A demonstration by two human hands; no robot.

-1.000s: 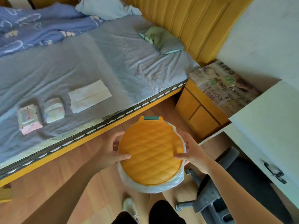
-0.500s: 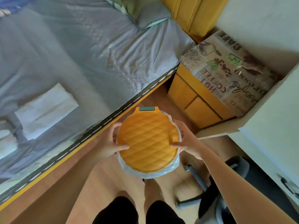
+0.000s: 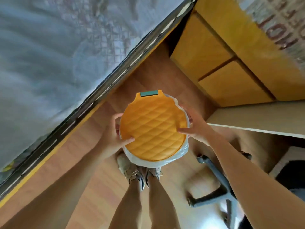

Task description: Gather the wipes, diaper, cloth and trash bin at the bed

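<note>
A round trash bin (image 3: 153, 128) with a quilted orange lid, a green hinge tab and a white liner bag around its rim is in the middle of the view, above the wooden floor. My left hand (image 3: 113, 134) grips its left side with the thumb on the lid. On the opposite side, my right hand (image 3: 194, 128) holds the rim, thumb on the lid too. The bed (image 3: 49, 55) with its grey sheet fills the upper left. Wipes, diaper and cloth are out of the view.
A yellow nightstand (image 3: 219, 66) with a printed cloth on top stands at the upper right. A white desk edge (image 3: 257, 119) juts in from the right. A grey office chair base (image 3: 214, 179) sits at the lower right. My feet in shoes (image 3: 140, 172) are under the bin.
The view has tilted further down and closer to the floor. The bin stays held in both hands, lower beside the bed edge. The items on the bed have left the view.
</note>
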